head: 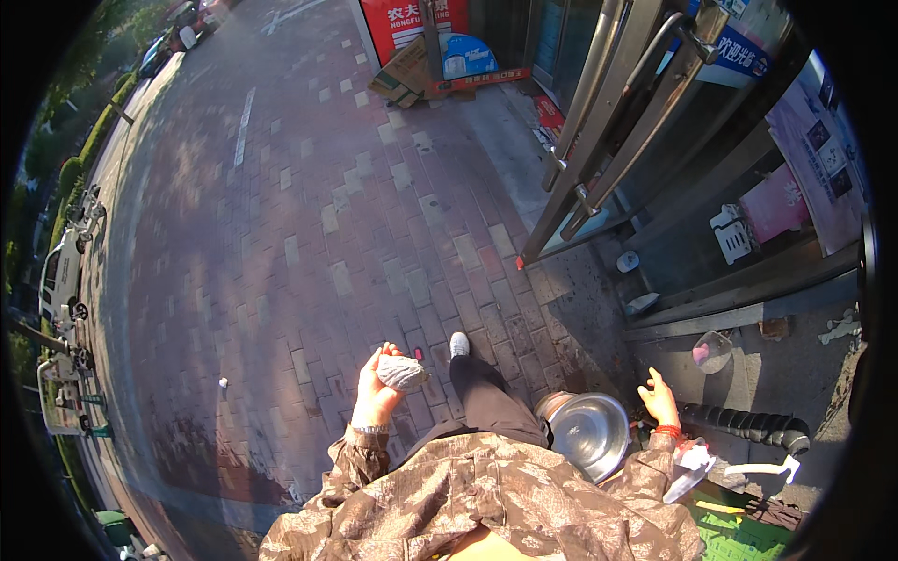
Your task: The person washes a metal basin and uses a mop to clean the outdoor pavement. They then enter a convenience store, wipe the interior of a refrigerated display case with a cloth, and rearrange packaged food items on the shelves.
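Observation:
A crumpled grey cloth is bunched in my left hand, held out over the brick paving. My right hand reaches out on the other side with its fingers apart and nothing visible in it. Left of that hand stands a shiny metal basin, partly covered by my sleeve. A ribbed black object, perhaps a hose, lies just to its right. Close to my right wrist is a white plastic container with pale crumpled stuff in it.
Glass doors with long metal handles stand ajar at the upper right. A flattened cardboard box leans by the shop front. On the paving lies a small red object. A white-handled tool lies low on the right.

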Available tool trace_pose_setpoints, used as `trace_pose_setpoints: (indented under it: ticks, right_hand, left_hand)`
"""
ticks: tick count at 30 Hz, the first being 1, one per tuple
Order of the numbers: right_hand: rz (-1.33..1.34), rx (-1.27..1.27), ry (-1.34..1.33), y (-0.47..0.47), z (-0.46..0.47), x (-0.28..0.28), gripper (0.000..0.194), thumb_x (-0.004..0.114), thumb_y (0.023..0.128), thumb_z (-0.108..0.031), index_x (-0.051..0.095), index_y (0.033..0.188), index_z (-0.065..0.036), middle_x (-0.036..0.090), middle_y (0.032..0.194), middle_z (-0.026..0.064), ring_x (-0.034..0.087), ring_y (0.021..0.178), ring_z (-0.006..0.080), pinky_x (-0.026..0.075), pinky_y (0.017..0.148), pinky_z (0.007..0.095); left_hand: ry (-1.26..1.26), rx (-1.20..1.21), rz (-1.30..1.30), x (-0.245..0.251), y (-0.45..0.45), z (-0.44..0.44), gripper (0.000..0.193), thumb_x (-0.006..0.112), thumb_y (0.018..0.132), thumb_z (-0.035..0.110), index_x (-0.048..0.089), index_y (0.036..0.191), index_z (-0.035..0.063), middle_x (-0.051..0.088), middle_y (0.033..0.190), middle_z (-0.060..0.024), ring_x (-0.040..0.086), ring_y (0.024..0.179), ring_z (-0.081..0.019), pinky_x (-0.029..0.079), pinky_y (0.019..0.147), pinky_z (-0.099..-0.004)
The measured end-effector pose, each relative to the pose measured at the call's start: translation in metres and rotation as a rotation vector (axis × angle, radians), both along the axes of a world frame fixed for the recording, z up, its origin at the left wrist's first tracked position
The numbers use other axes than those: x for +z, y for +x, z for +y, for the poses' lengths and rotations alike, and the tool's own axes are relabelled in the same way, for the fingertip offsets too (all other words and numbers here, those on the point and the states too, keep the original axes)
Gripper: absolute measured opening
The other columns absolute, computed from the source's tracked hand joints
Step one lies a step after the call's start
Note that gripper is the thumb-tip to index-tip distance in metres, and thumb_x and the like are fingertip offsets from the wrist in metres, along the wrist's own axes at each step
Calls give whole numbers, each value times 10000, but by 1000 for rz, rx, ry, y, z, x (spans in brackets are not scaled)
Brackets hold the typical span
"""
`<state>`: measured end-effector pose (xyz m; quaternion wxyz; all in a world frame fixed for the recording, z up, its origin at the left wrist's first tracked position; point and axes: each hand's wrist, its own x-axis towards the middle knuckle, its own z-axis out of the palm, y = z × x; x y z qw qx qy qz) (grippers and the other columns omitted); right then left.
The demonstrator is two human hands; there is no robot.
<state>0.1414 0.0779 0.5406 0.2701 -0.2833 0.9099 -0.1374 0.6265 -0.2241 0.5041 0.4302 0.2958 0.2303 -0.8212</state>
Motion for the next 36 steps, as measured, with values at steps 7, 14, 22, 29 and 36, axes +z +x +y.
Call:
trace_pose_setpoints:
  ticks: [7, 14, 22, 29, 36]
  right_hand:
    - [240, 941, -612, 93, -365, 94, 495, 697, 783, -174, 530, 1223, -18, 600, 1140, 195, 584, 1027, 350, 477, 884, 399]
    - [-244, 1488, -825, 186, -562, 189, 607, 750, 749, -230, 484, 1276, -90, 565, 1144, 125, 605, 951, 322, 516, 805, 362]
    - [-282, 1063, -882, 49, -720, 225, 547, 763, 749, -201, 536, 1222, -48, 555, 1079, 113, 588, 929, 220, 491, 800, 319]
    - [-458, 143, -1145, -82, -708, 223, 695, 697, 815, -437, 440, 1295, -5, 502, 1237, 102, 508, 1129, 203, 412, 949, 330]
    - [-367, -472, -1511, -141, -718, 195, 529, 475, 946, -391, 401, 1303, -8, 441, 1286, 159, 442, 1209, 268, 368, 1008, 387]
  left_hand:
    - [-265, 50, 99, 97, -45, -150, 165, 520, 927, 175, 599, 956, 33, 622, 843, -81, 599, 767, -203, 479, 797, -392]
    - [-267, 124, 29, 133, -112, -279, 202, 521, 915, 200, 627, 942, 30, 656, 907, -122, 628, 899, -284, 483, 882, -483]
    - [-919, -181, -110, 194, -272, -465, 340, 495, 959, 293, 519, 1218, 73, 568, 1178, -82, 542, 1098, -213, 433, 950, -383]
    - [-1611, -828, 42, 236, -461, -553, 599, 631, 886, 114, 319, 1395, 60, 492, 1255, -58, 448, 1181, -146, 349, 1031, -326]
    - [-1941, -1121, 261, 228, -620, -583, 654, 740, 772, 120, 408, 1326, 17, 513, 1194, -92, 493, 1124, -185, 421, 967, -324]
